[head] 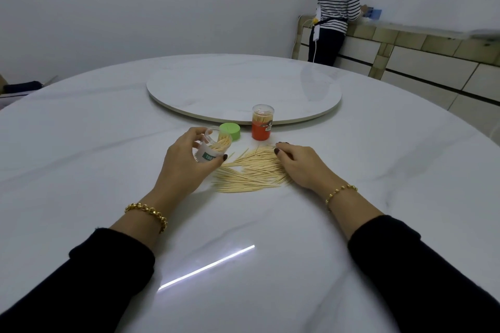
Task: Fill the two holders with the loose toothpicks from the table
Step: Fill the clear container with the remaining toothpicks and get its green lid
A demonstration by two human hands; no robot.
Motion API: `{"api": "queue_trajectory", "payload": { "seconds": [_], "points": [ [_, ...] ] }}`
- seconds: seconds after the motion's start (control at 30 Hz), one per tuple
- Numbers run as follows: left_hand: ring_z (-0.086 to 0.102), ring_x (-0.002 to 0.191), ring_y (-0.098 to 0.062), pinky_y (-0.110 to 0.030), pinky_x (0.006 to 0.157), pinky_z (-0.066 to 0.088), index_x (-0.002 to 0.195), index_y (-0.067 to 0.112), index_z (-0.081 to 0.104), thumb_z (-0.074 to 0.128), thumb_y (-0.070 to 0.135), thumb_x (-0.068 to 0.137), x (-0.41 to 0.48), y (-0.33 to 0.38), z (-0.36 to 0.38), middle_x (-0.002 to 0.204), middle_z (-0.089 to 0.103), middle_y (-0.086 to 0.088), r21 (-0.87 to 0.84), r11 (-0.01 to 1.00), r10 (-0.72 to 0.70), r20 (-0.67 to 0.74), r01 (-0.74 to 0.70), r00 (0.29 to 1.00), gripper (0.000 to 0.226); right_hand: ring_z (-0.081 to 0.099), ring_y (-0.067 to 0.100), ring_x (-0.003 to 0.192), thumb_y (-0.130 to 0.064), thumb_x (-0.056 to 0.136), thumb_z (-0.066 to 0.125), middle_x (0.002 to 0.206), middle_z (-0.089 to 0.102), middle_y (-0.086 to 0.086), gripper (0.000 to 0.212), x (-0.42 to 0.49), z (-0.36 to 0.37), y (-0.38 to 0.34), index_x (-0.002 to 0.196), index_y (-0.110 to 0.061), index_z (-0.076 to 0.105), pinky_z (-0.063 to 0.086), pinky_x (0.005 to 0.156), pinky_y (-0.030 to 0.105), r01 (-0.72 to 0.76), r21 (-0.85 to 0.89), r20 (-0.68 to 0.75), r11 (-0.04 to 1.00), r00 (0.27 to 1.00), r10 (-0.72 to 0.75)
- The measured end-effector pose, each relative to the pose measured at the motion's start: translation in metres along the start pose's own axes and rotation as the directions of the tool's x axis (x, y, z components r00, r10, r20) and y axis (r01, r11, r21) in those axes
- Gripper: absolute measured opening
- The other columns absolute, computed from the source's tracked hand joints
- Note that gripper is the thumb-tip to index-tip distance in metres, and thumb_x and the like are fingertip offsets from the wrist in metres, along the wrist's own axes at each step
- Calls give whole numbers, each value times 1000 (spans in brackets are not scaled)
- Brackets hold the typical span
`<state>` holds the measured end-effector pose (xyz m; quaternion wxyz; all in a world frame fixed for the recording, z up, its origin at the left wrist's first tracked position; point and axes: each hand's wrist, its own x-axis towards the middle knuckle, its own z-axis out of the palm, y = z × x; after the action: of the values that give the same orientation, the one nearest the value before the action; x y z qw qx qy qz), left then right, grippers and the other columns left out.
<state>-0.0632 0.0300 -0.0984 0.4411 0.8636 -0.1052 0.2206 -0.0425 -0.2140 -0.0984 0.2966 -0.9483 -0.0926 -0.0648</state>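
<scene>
Your left hand grips the clear holder, thumb on its near side and fingers curled round its far side. The holder is tilted, mouth pointing far and right, and is lifted at its mouth end. It has no cap on and is partly filled with toothpicks. Its label is white with a green band.

The green cap sits on the tabletop just beyond the holder's mouth.

The orange holder stands upright to the right of the cap, close to the near rim of the turntable. It is packed with toothpicks and has a clear lid on.

The loose toothpicks lie in a flat spread on the tabletop between your hands, mostly running left to right.

Your right hand rests palm down on the right end of that spread, fingers bent over the sticks. Whether it pinches any cannot be told.

Both wrists carry gold bracelets and dark sleeves.

A person in a striped top stands at a counter at far right, back turned.
</scene>
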Motion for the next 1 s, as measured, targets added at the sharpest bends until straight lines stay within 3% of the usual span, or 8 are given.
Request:
{"api": "queue_trajectory", "payload": {
  "seconds": [0.07, 0.23, 0.33, 0.43, 0.73, 1.0],
  "points": [
    [56, 102, -12, 3, 70, 36, 120, 19, 54, 79, 28, 74, -1, 1, 1, 115, 61, 1, 3, 1000, 10, 9, -10, 1000, 53, 57, 17, 85, -25, 101, 40, 92, 66, -3, 27, -3, 3, -6, 101, -16, 66, 43, 80, 33, 47, 38, 25, 998, 999, -48],
    [56, 100, -12, 4, 70, 35, 120, 19, 54, 80, 27, 74, -2, 3, 4, 113, 61, 1, 12, 999, 30, 25, -31, 999, 54, 56, 19, 115, -22, 100, 42, 125, 64, 4, 34, -4, -1, -6, 126, -13, 61, 38, 94, 21, 22, 59, -25, 998, 999, -21],
    [56, 102, -11, 2, 70, 35, 121, 19, 54, 79, 28, 74, -2, 3, 2, 114, 61, 1, 10, 1000, 21, 23, -22, 1000, 54, 52, 19, 121, -21, 100, 41, 130, 60, 5, 36, -3, -5, 3, 132, -14, 56, 34, 95, 19, -32, 17, -31, 999, 999, 33],
    [55, 102, -11, 0, 69, 36, 122, 17, 54, 79, 29, 75, -1, 3, 1, 116, 61, 1, 11, 1000, 9, 19, -9, 1000, 55, 50, 20, 123, -23, 100, 41, 132, 59, 5, 36, -2, -4, 5, 132, -13, 55, 34, 96, 21, -53, 17, -16, 998, 998, 53],
    [55, 101, -12, 4, 67, 35, 121, 17, 54, 79, 27, 75, 0, 0, -3, 114, 60, 1, -8, 1000, -20, 1, 20, 1000, 53, 58, 26, 107, -19, 99, 41, 118, 65, 10, 31, -2, 12, -22, 121, -10, 61, 44, 92, 35, 66, 57, 23, 996, 997, -67],
    [55, 100, -12, -3, 66, 39, 121, 18, 54, 78, 27, 76, 5, -12, -16, 113, 59, 3, -20, 996, -85, -62, 83, 994, 51, 51, 26, 114, -16, 97, 40, 127, 59, 6, 34, 12, 31, -43, 125, -9, 57, 42, 96, 37, 222, -87, 52, 971, 975, -218]
  ]
}}
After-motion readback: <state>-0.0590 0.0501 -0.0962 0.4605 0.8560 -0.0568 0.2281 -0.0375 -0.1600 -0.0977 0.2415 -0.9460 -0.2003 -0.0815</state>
